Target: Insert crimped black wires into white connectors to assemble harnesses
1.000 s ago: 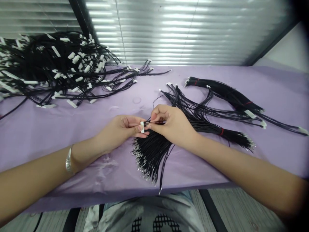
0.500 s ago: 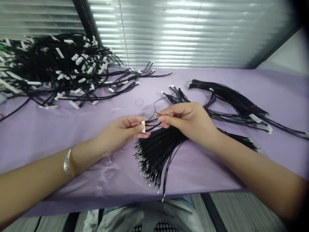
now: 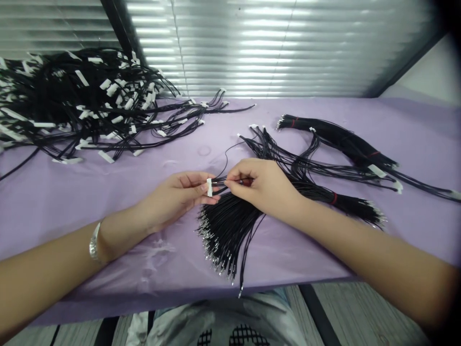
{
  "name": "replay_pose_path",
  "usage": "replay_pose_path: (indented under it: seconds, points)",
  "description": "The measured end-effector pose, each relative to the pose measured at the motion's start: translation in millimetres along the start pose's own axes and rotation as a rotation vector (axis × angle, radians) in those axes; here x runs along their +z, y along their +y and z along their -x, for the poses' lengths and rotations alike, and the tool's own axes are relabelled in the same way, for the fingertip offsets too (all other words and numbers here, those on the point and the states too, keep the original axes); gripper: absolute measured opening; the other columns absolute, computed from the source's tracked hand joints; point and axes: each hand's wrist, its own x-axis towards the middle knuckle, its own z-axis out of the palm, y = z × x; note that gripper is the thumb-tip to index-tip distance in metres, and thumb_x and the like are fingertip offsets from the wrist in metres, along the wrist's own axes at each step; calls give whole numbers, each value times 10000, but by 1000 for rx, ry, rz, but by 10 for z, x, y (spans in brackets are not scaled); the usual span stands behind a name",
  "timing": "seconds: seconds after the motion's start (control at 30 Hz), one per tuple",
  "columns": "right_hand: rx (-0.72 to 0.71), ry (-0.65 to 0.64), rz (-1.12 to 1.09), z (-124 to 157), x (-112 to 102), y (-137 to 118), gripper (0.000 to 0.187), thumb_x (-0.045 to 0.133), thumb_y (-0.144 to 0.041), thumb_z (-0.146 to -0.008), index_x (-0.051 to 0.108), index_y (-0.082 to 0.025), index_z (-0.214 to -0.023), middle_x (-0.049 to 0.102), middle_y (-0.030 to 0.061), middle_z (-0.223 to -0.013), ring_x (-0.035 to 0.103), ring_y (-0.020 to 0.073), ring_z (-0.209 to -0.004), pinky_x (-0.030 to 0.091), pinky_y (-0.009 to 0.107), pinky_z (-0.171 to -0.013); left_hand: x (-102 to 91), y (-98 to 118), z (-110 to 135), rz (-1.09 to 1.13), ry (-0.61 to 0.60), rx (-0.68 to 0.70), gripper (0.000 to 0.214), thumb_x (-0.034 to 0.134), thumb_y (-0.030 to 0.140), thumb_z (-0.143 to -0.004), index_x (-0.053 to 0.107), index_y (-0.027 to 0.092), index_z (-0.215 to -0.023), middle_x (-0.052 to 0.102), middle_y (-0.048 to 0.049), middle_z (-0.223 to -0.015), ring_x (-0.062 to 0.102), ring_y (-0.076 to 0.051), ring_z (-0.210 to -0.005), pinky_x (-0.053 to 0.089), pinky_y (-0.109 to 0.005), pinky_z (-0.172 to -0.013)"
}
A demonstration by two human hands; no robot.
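Between thumb and fingers my left hand (image 3: 187, 191) grips a small white connector (image 3: 209, 187) with several thin black wires running out of its right side. My right hand (image 3: 257, 182) pinches a black wire (image 3: 218, 183) whose metal tip is at the connector's right side; whether it has entered a slot I cannot tell. Just below both hands fans out a bundle of black wires (image 3: 230, 230) with silver crimped terminals, bound by a red tie (image 3: 334, 198) toward its right end.
A large heap of black cables with white connectors (image 3: 82, 101) covers the back left of the purple tablecloth (image 3: 108, 206). A second tied wire bundle (image 3: 334, 137) lies at the back right, beside several part-wired cables (image 3: 324, 167). Window blinds (image 3: 223, 43) stand behind.
My right hand has moved left, bringing the wire's tip up to the connector. My left hand still holds the connector; the whole view has shifted slightly.
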Motion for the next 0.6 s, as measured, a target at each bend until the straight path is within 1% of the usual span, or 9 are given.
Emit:
replay_pose_path:
  seconds: [0.2,0.33,0.47,0.6]
  points:
    - [20,29,34,-10,49,-10,72,593,-132,-744,658,-135,-713,620,-5,-683,507,72,-600,376,201,-581,-4,0,1,-16,-6,1,120,669,125,-783,734,134,-884,727,-56,-884,668,-120,-770,544,-219,-755]
    - [-13,34,33,-20,50,-26,67,599,-129,-745,658,-136,-714,619,-1,-689,522,80,-626,378,200,-589,-8,5,1,-39,2,-12,125,689,144,-768,737,143,-884,729,-67,-899,667,-124,-759,540,-236,-764]
    - [-18,20,31,-22,86,-25,75,603,-133,-758,661,-137,-711,619,-1,-689,522,78,-631,377,198,-593,-13,6,-3,-50,7,-19,125,701,157,-758,735,144,-877,728,-54,-855,672,-127,-741,545,-243,-756]
    - [-70,0,42,-20,131,-11,120,591,-145,-782,657,-137,-682,607,-4,-664,522,82,-636,375,202,-595,-21,6,-7,-67,-12,-22,122,711,168,-749,734,133,-864,723,-50,-819,681,-136,-723,552,-247,-754]
